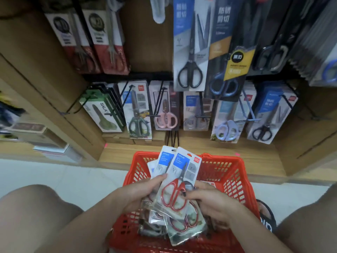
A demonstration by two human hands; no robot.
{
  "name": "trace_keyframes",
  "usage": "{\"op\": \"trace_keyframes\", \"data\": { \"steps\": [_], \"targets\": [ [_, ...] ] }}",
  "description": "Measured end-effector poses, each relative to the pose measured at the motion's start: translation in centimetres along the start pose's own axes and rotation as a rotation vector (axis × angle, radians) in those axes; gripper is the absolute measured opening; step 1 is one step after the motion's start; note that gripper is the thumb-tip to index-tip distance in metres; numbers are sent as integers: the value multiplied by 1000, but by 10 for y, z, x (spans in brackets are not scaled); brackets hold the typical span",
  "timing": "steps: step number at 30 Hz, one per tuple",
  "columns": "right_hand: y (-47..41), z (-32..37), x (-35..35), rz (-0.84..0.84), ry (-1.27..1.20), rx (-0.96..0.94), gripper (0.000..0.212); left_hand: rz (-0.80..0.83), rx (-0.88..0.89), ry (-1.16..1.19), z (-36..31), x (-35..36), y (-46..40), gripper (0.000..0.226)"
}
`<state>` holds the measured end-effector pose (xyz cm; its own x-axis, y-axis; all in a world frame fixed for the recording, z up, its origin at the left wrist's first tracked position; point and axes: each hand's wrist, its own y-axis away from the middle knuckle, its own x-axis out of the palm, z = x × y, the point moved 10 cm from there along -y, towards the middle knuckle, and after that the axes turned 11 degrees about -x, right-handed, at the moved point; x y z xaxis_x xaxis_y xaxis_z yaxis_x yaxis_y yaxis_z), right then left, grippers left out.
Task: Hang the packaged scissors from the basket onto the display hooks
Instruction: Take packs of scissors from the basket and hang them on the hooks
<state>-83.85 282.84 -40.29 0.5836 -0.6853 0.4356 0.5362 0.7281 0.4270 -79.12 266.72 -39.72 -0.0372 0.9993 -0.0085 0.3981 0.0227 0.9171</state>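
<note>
Both hands over red plastic mesh basket [229, 172] on floor. Left hand [144, 190] and right hand [209, 201] gripping fanned stack of carded packs w/ red-handled scissors [177, 181], fingers curled round edges. More packs lying in basket below. Beyond, black wire display hooks [158, 103] on wall, w/ other scissor packs hanging.

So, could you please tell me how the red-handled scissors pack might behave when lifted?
The red-handled scissors pack probably stays fairly stiff, since its card stands upright. Its glossy cover may be slippery. Both hands grip several fanned packs, so they could slide apart.
</note>
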Motion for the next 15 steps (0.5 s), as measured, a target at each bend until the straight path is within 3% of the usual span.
{"op": "trace_keyframes", "data": {
  "steps": [7,11,15],
  "targets": [
    [19,59,50,164,107,-79,54,-44,252,49,-38,-22,64,72],
    [20,106,75,162,194,-226,48,-54,448,59,-68,-39,109,50],
    [12,162,103,139,339,-431,39,-244,661,114,-101,-78,149,53]
  ]
}}
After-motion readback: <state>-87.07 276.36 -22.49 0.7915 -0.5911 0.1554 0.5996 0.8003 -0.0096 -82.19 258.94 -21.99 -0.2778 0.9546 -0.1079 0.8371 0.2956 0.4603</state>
